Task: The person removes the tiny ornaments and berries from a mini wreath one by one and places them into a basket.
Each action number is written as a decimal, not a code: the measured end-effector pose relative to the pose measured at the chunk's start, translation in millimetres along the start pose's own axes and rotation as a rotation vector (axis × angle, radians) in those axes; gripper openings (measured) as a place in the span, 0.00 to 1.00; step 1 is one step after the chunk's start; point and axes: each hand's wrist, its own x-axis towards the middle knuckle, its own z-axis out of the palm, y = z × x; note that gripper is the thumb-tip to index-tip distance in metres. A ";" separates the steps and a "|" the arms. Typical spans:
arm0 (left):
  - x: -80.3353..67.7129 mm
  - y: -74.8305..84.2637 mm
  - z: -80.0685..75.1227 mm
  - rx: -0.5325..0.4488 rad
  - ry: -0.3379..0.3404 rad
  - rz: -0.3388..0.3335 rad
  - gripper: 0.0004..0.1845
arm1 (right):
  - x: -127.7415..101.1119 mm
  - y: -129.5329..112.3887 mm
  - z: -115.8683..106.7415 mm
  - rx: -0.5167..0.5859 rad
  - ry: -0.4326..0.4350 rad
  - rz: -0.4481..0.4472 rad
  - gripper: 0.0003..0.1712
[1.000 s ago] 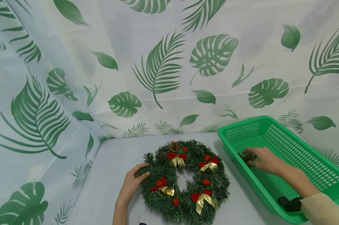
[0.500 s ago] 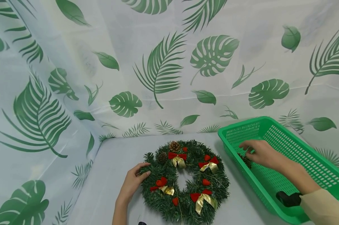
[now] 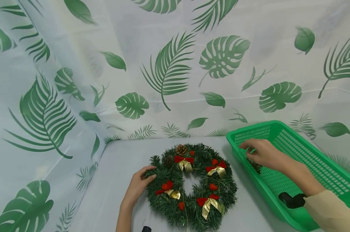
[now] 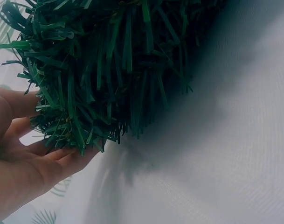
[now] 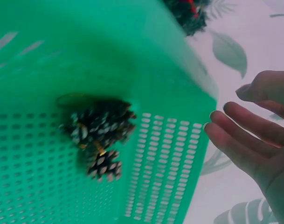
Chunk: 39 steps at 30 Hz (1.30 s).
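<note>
Christmas wreath [image 3: 191,184]: seen whole only in the head view, at the lower centre of the frame, lying flat on the white cloth [image 3: 117,180]; red-and-gold bows [image 3: 184,162] and a pine cone [image 3: 180,149] are set in it.
Left wrist view: only the wreath's green needle edge is shown, at the upper left of the frame, with its shadow cast on the cloth.
Right wrist view: a cluster of frosted pine cones [image 5: 100,134] is shown on the basket floor, left of centre; in the head view they are mostly hidden behind the hand.
Left hand [image 3: 138,187]: laid against the wreath's left rim, fingers bent lightly into the needles, thumb on top; the rim is touched and steadied rather than clenched.
Right hand [image 3: 261,152]: held over the near end of the green plastic basket [image 3: 314,161], at the right of the head frame; the fingers [image 5: 246,140] are seen straight and slightly spread, with nothing held, apart from the cones.
Black object [image 3: 290,199]: lying in the basket's lower part, beside the beige sleeve [image 3: 331,211].
</note>
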 end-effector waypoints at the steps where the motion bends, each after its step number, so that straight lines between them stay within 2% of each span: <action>1: 0.5 -0.1 0.3 0.003 0.000 0.004 0.21 | 2.1 -2.3 -0.3 0.008 -0.001 -0.006 0.15; 14: 4.8 4.9 -0.3 0.037 0.002 0.031 0.19 | 27.4 -24.7 2.1 0.057 0.007 -0.073 0.14; 21: 3.5 4.0 -0.5 0.026 0.007 0.028 0.19 | 36.1 -31.4 8.1 0.070 -0.010 -0.065 0.13; 32: -0.4 3.0 0.5 0.021 0.008 -0.002 0.20 | 46.6 -38.4 27.9 0.147 -0.042 -0.058 0.13; 39: -0.1 1.7 -0.6 0.018 0.006 0.002 0.21 | 54.6 -43.0 39.0 0.179 -0.054 -0.061 0.14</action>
